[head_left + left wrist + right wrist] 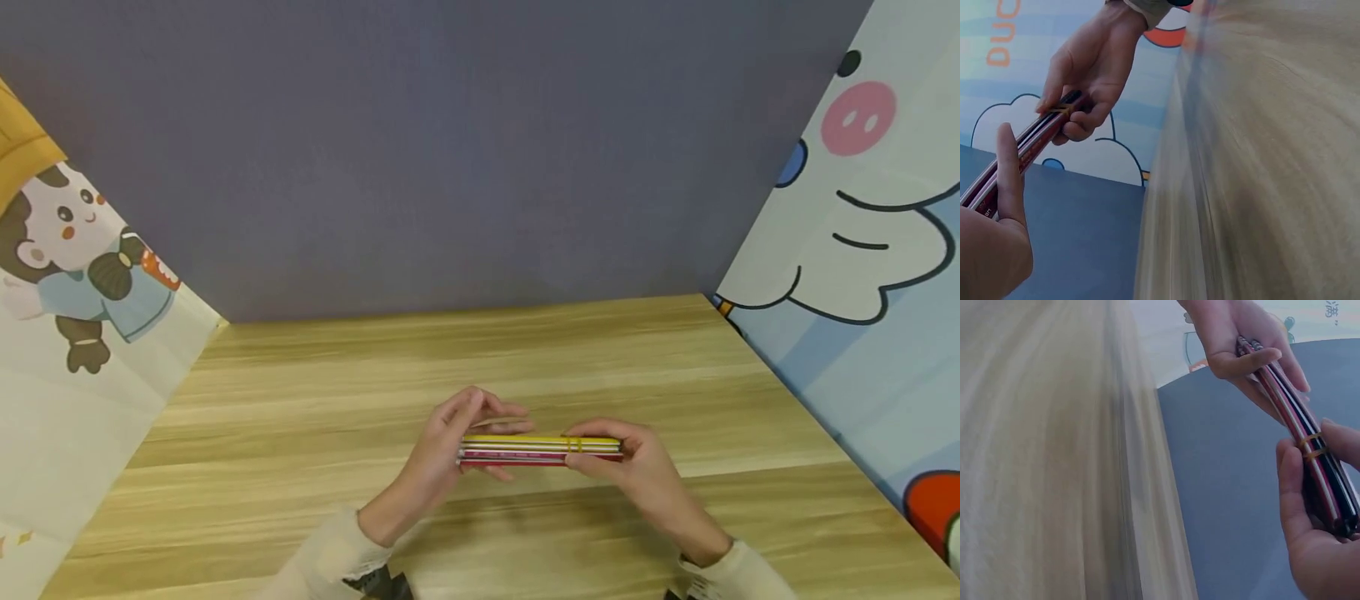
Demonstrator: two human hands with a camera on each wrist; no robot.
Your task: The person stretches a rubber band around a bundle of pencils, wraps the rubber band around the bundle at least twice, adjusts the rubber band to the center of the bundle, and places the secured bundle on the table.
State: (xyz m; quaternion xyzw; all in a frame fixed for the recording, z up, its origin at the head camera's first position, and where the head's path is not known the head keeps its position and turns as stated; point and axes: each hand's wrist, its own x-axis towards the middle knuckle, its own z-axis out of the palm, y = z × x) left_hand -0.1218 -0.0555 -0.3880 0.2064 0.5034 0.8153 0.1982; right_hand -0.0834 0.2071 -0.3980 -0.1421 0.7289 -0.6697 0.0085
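A bundle of pencils (517,450), yellow, red and dark striped, lies level between both hands above the table. A yellow rubber band (574,444) is wrapped round it near its right end. My right hand (637,467) grips that end, thumb and fingers pinching the bundle beside the band. At the other end my left hand (438,442) has its palm against the pencil ends, the fingers stretched out loosely along the bundle. In the left wrist view the left thumb (1010,169) stands straight across the pencils. The right wrist view shows the band looped in two strands.
Below the hands spreads a wood-grain table (315,383). A plain grey panel (465,167) rises along its back edge. Cartoon-printed panels stand at the left (112,333) and the right (825,367) sides.
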